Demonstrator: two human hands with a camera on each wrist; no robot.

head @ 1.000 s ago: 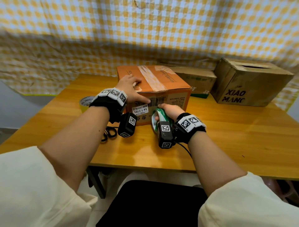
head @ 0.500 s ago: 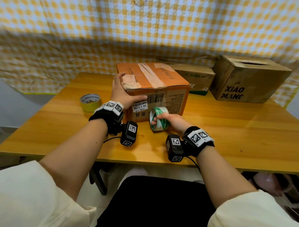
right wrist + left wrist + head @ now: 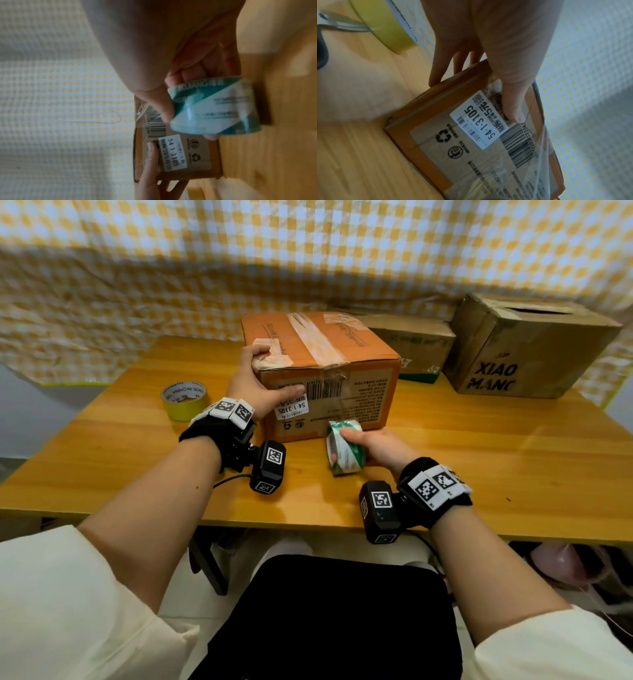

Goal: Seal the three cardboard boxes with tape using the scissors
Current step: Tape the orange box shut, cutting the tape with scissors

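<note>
Counting three cardboard boxes on the wooden table (image 3: pixel 513 460): the orange taped cardboard box (image 3: pixel 342 361) in front, the low brown cardboard box (image 3: pixel 414 344) behind it, the bigger brown box printed XIAO MANG (image 3: pixel 524 350) at the right. Counting two tape rolls: the yellow tape roll (image 3: pixel 184 400) standing at the left, the green-and-white clear tape roll (image 3: pixel 344 451) near the orange box.

Left hand (image 3: pixel 255 386) gripping the orange box corner, thumb lying on the front. Right hand (image 3: pixel 378 448) holding the green-and-white roll, fingers curling round it.

Showing only in the left wrist view: the metal scissors blades (image 3: pixel 344 25) lying touching the yellow roll, and clear tape film (image 3: pixel 537 155) stretching over the barcode.
</note>
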